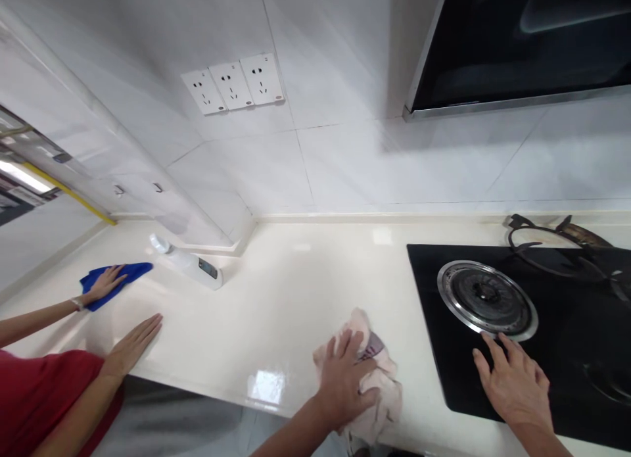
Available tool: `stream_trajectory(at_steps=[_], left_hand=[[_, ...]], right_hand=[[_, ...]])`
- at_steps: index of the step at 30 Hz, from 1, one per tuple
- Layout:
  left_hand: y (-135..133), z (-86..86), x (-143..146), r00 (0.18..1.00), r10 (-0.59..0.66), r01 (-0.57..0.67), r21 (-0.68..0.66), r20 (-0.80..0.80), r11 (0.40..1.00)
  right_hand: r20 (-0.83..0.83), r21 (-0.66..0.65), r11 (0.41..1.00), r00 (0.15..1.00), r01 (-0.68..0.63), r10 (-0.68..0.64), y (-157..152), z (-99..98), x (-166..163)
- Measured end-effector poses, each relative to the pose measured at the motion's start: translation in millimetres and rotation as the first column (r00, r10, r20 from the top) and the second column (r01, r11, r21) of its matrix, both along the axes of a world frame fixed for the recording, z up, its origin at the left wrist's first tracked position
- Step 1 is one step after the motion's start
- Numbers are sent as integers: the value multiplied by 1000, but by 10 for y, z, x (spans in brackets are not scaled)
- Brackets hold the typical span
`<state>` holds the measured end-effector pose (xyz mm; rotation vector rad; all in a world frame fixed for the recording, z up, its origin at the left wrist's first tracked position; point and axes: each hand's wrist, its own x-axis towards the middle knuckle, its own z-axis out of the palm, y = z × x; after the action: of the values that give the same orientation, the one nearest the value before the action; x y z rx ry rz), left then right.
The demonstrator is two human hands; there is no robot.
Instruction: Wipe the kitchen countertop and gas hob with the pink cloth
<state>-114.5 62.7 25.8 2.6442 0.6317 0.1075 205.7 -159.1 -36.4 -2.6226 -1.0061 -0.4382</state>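
My left hand (345, 381) presses down on a crumpled pale pink cloth (387, 384), its fingers bent over the bunched fabric on the white countertop (276, 299). A purple-grey patch shows on the cloth. My right hand (515, 381) lies open, fingers apart, on the black glass cooktop (466, 371). Its fingertips are at the near rim of the round burner (486, 299), which has a silver ring. Nothing is held in that hand.
At left, a person in red has one hand (106, 285) on a blue cloth (135, 271) and the other hand (133, 345) flat on the counter. A white spray bottle (190, 265) lies near the wall corner. A black pan support (522, 246) sits behind the cooktop; a range hood (493, 56) overhangs.
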Motion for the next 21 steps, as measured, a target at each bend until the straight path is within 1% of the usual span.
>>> stream_trajectory(at_steps=[2, 3, 5, 7, 10, 12, 13, 14, 15, 16, 19, 21], left_hand=[[191, 52, -303, 989, 139, -136, 65, -50, 989], [312, 83, -426, 973, 222, -214, 107, -68, 971], [583, 147, -611, 923, 377, -357, 189, -83, 915], [848, 207, -706, 859, 505, -473, 245, -87, 846], [1116, 266, -652, 742, 665, -624, 274, -85, 732], [1155, 275, -487, 670, 737, -698, 262, -90, 666], [1130, 269, -373, 653, 751, -715, 248, -95, 653], [1075, 254, -244, 656, 748, -716, 228, -102, 659], [993, 233, -107, 682, 723, -697, 201, -107, 688], [886, 205, 34, 729, 676, -657, 170, -105, 735], [446, 99, 421, 893, 447, -443, 69, -56, 894], [99, 30, 594, 960, 278, -278, 4, -13, 960]], right_hand=[[-4, -5, 1000, 1000, -1, 1, 0, 2, 2], [-7, -7, 1000, 1000, -2, 2, 0, 3, 2], [-12, -3, 1000, 1000, -2, 2, -2, 6, -3], [-9, -1, 1000, 1000, -1, 1, -4, 10, -10], [-2, -18, 1000, 1000, 0, 0, -1, 13, -11], [-2, -32, 999, 1000, 7, -7, 1, 9, -2], [-3, -36, 999, 1000, 11, -11, 0, 7, 5], [-4, -39, 999, 1000, 13, -14, -2, 5, 11], [-6, -42, 999, 1000, 14, -15, -5, 4, 15], [-8, -43, 999, 1000, 13, -14, -8, 5, 17], [-6, -34, 999, 1000, 5, -5, -15, 20, 5], [6, -25, 1000, 1000, 1, -1, -13, 36, -12]])
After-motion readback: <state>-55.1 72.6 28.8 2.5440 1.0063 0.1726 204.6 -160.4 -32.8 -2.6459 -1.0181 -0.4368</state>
